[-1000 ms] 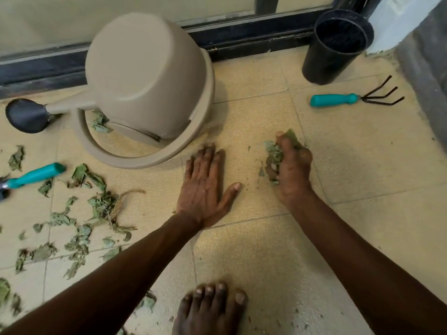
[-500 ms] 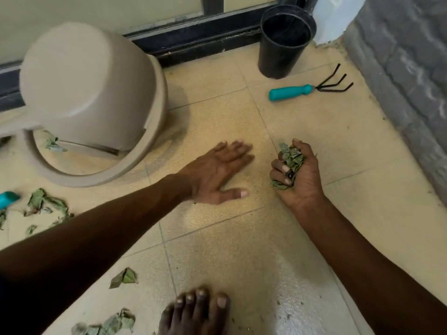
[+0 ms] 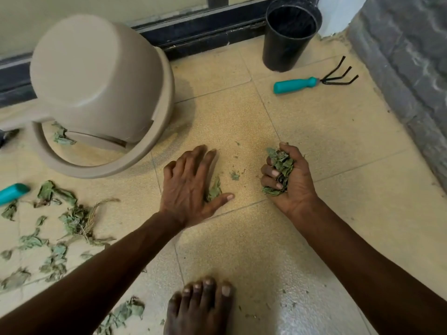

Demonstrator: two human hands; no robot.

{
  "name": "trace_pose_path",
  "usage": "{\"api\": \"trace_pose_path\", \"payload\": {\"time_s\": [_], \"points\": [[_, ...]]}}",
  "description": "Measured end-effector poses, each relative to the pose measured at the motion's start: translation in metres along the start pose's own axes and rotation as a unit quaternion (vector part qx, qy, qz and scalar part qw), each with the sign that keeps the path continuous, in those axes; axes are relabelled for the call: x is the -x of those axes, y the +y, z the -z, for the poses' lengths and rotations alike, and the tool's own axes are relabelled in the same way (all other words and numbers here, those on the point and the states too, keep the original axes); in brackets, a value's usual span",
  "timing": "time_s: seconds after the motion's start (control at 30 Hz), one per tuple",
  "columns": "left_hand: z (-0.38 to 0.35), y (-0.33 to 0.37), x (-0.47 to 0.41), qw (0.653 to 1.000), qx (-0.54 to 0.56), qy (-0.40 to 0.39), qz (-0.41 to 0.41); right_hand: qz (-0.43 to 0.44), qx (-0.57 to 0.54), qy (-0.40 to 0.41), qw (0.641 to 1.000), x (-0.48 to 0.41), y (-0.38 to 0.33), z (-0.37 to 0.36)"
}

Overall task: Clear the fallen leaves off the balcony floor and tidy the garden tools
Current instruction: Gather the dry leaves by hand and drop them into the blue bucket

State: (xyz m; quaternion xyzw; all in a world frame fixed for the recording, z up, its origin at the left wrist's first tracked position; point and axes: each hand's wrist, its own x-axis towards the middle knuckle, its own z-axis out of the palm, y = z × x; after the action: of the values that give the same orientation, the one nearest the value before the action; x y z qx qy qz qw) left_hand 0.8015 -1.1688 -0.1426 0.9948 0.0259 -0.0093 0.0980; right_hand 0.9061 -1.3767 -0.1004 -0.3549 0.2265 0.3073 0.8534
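My right hand [image 3: 292, 182] is turned palm up just above the tiled floor, its fingers curled round a handful of dry green leaves [image 3: 280, 165]. My left hand [image 3: 191, 187] lies flat on the tiles with straight fingers, covering a leaf [image 3: 214, 191] that peeks out by the thumb. A small leaf scrap [image 3: 234, 175] lies between the hands. Several loose leaves [image 3: 72, 218] are scattered over the floor at the left. A teal-handled hand rake [image 3: 314, 81] lies at the upper right. Another teal tool handle [image 3: 13, 193] pokes in at the left edge.
A beige watering can [image 3: 96, 76] lies tipped over at the upper left. A black pot [image 3: 290, 32] stands by the dark door frame [image 3: 198, 32]. A grey stone wall [image 3: 411, 81] runs down the right side. My bare foot [image 3: 200, 308] is at the bottom centre.
My left hand has slid back toward me over a leaf. The view has swung left, bringing the scattered leaves back into sight. The right hand still holds its handful.
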Motion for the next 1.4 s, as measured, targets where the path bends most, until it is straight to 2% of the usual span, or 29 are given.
{"api": "trace_pose_path", "payload": {"time_s": [0.1, 0.23, 0.33, 0.47, 0.6, 0.8, 0.87, 0.9, 0.93, 0.97, 1.03, 1.07, 1.2, 1.33, 1.4], "points": [[0.0, 0.008, -0.036, 0.998, -0.016, 0.026, -0.056, -0.01, 0.003, -0.009, 1.0, 0.001, 0.002, -0.003], [-0.001, 0.007, -0.068, 0.987, -0.009, 0.016, -0.16, -0.018, 0.007, -0.006, 1.0, 0.005, -0.001, 0.0], [-0.001, 0.007, -0.081, 0.984, 0.002, 0.026, -0.176, -0.02, -0.003, -0.005, 1.0, 0.005, -0.004, 0.005], [-0.002, 0.007, -0.092, 0.969, -0.008, 0.085, -0.233, -0.027, -0.015, -0.007, 0.999, 0.001, -0.003, 0.009], [-0.003, 0.005, -0.104, 0.958, -0.018, 0.074, -0.277, -0.04, -0.025, 0.0, 0.999, -0.004, 0.002, 0.007], [0.001, 0.015, -0.111, 0.981, -0.019, 0.042, -0.189, -0.056, -0.048, 0.013, 0.997, -0.004, 0.006, 0.002], [0.006, 0.02, -0.113, 0.989, 0.056, 0.046, -0.131, -0.054, -0.055, 0.013, 0.997, -0.001, 0.004, 0.003], [0.012, 0.022, -0.114, 0.987, 0.134, 0.054, -0.076, -0.052, -0.06, 0.013, 0.997, -0.001, 0.002, 0.003], [0.018, 0.025, -0.115, 0.968, 0.24, 0.067, -0.009, -0.049, -0.066, 0.014, 0.996, -0.002, 0.001, 0.003], [0.026, 0.03, -0.113, 0.928, 0.359, 0.082, 0.052, -0.047, -0.073, 0.015, 0.996, -0.002, 0.0, 0.001], [0.042, 0.05, -0.102, 0.822, 0.546, 0.098, 0.125, -0.043, -0.084, 0.006, 0.996, 0.0, 0.001, -0.006], [0.048, 0.063, -0.095, 0.786, 0.591, 0.105, 0.146, -0.042, -0.087, -0.004, 0.995, 0.001, 0.003, -0.011], [0.054, 0.097, -0.075, 0.686, 0.673, 0.15, 0.232, -0.032, -0.045, -0.032, 0.998, 0.008, 0.022, -0.04], [0.061, 0.098, -0.07, 0.62, 0.706, 0.202, 0.275, 0.028, -0.044, -0.017, 0.999, 0.02, 0.032, -0.072], [0.069, 0.099, -0.067, 0.56, 0.748, 0.201, 0.294, 0.059, -0.067, -0.02, 0.996, 0.023, 0.031, -0.086]]}}
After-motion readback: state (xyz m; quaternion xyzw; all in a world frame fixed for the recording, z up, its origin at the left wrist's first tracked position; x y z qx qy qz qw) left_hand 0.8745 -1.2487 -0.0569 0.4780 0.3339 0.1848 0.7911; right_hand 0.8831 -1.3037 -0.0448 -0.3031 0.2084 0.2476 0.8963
